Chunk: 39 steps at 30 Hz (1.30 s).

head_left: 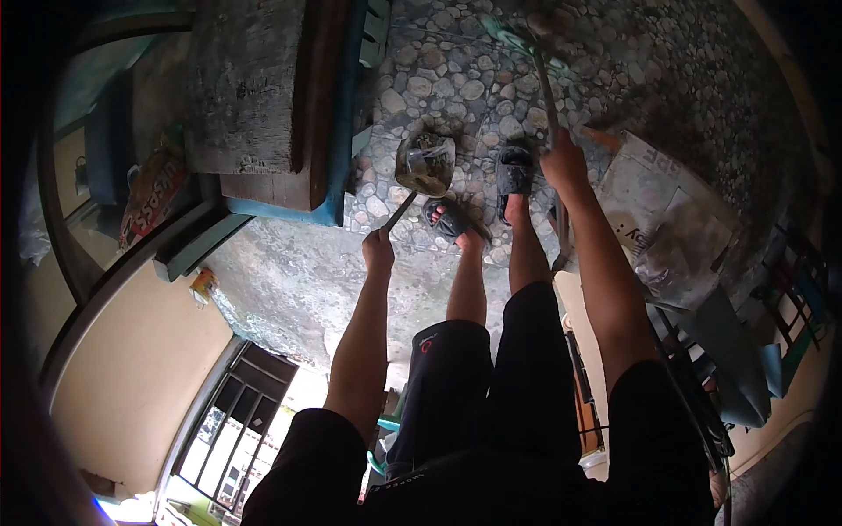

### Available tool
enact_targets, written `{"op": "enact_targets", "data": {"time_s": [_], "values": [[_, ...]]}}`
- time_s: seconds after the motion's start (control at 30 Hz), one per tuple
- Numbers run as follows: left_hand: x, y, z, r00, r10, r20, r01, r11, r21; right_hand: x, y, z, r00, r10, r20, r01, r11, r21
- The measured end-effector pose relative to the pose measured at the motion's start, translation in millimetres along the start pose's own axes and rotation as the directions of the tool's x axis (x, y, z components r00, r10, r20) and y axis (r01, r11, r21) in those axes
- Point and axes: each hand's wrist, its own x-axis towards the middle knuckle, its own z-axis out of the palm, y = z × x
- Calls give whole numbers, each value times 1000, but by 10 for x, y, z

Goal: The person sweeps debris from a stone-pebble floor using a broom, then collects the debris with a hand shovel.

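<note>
In the head view my left hand (378, 252) is closed around the handle of a dustpan (424, 181). Its pan rests on or just over the pebbled floor (438, 74), close to my sandalled foot, and holds some greyish, plastic-looking litter. My right hand (564, 164) grips the long handle of a broom (545, 79). The broom's pale green bristles lie farther out on the pebbles and look smeared by motion. Both sandals, dark in colour, stand between the two tools.
To the left stands a wooden table or bench (250, 88) with a blue side. On the right lies flattened cardboard (658, 193) beside a metal rack (794, 289). A printed sack (153, 193) leans at far left. Behind me is a barred door (246, 399).
</note>
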Motion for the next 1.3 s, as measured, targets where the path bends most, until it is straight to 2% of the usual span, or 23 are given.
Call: {"op": "enact_targets", "data": {"time_s": [0.03, 0.1, 0.17, 0.23, 0.27, 0.37, 0.4, 0.43, 0.47, 0.5, 0.53, 0.57, 0.6, 0.63, 0.7, 0.8, 0.9, 1.0, 1.03, 1.1, 1.13, 1.17, 1.3], "values": [[32, 70, -12, 1000, 6, -2, -6, 1000, 5, 134, -90, 78, 1000, -15, -28, 15, 1000, -1], [88, 175, -27, 999, 44, -8, -42, 984, 173, 393, -226, 279, 1000, 4, -16, -4, 999, 37], [175, 270, 17, 1000, 15, -12, -12, 985, 172, 572, -295, 515, 1000, 17, 3, -17, 997, 70], [277, 404, 38, 995, -97, -35, 101, 984, 145, 679, -423, 684, 982, 101, 163, -89, 993, -82], [372, 456, 63, 985, -164, -61, 170, 977, 127, 604, -461, 738, 987, -20, 160, 46, 986, -159], [610, 768, 39, 981, -173, -88, 184, 974, 133, 260, -635, 701, 973, -70, 220, 114, 974, -194], [739, 819, 77, 976, -202, -87, 211, 970, 116, 91, -699, 563, 943, -170, 286, 242, 940, -242], [1114, 554, 284, 993, -114, 8, 106, 950, 295, 18, -508, 824, 925, -263, 275, 334, 908, -255], [1075, 832, 174, 983, -184, 20, 174, 956, 235, -35, -300, 1072, 897, -354, 263, 421, 866, -271], [1014, 1126, 40, 967, -251, 36, 241, 955, 175, -246, -535, 676, 882, -287, 374, 370, 913, -171], [1022, 1173, 41, 967, -251, 38, 241, 956, 165, -323, -524, 594, 811, -378, 446, 500, 844, -194], [1054, 1215, 28, 969, -245, 31, 234, 950, 207, -372, -425, 627, 768, -473, 432, 596, 774, -211], [1104, 1271, 21, 971, -236, 25, 223, 943, 246, -414, -414, 501, 727, -477, 494, 608, 781, -140], [1133, 1303, 7, 973, -231, 27, 218, 947, 234, -477, -417, 429, 794, -360, 491, 445, 893, -65], [1153, 1342, -57, 970, -207, 127, 124, 874, 471, -539, -359, 278, 763, -314, 565, 409, 911, -46], [1134, 1182, -84, 990, -105, 91, 57, 906, 419, -553, -331, -78, 757, -318, 572, 355, 933, 49], [1621, 353, 297, 996, 73, 43, -85, 850, 520, -358, -377, -398, 847, -195, 495, 254, 966, -53], [1868, -345, 478, 953, 304, -5, -251, 796, 551, 11, -132, -306, 934, -202, 295, 255, 955, -153], [1608, -94, 250, 942, 336, -23, -290, 843, 454, 90, -206, -380, 936, -172, 306, 226, 963, -150], [1028, 501, -262, 915, 399, -58, -374, 894, 247, 286, -201, -349, 940, -236, 248, 269, 957, -107], [809, 760, -402, 998, -37, -41, 38, 999, 22, 353, -215, -301, 939, -235, 250, 268, 958, -105], [694, 871, -462, 890, -451, 70, 456, 872, -177, 411, -260, -203, 938, -235, 253, 264, 961, -85], [830, 359, -412, 866, -487, 116, 499, 820, -281, 456, -615, 165, 910, -247, 334, 271, 962, -27]]}}
